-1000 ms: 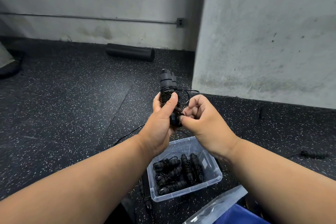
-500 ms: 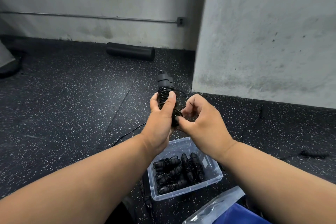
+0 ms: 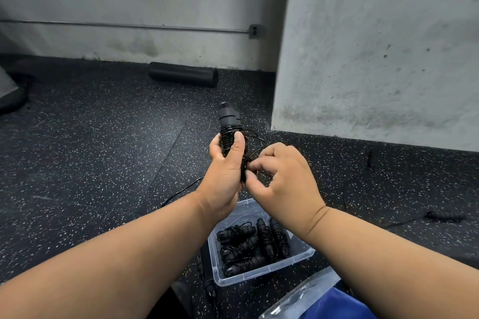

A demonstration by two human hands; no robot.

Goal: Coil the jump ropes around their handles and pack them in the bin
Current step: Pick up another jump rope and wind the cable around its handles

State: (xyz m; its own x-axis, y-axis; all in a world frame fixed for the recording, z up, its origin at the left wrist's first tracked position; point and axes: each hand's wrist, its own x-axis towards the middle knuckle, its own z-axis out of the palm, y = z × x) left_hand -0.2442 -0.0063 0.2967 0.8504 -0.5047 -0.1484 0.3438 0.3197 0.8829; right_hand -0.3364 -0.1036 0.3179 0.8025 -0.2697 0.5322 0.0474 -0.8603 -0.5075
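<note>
A person's two bare forearms reach forward from the bottom edge, seen from above. Nearest the viewer, at the lower right, lie a blue fabric patch (image 3: 337,305) and the corner of a clear plastic sheet (image 3: 298,295). Just beyond, on the dark speckled rubber floor (image 3: 90,150), sits a clear plastic bin (image 3: 259,278) between the two wrists. Inside it lie several black jump ropes (image 3: 254,243), each cord wound round its paired handles, packed side by side.

Above the bin, the left hand (image 3: 225,176) grips a pair of black handles (image 3: 229,124) held upright, thumb pressed flat along the front and fingers curled round the back. Thin black cord (image 3: 229,138) is coiled tightly around the handles just above the thumb, and a few loose loops stand out to the right. The right hand (image 3: 282,181) meets it from the right, fingers curled and thumb and forefinger pinching the cord against the lower part of the handles.

A loose black cord (image 3: 181,190) trails over the floor left of the left wrist. Well to the right, another black handle (image 3: 444,216) lies on the floor. Farther back, a black foam roller (image 3: 183,74) rests against the base of a stained grey concrete wall (image 3: 375,46), where a thin metal conduit (image 3: 124,25) runs to a small outlet box (image 3: 254,31)
</note>
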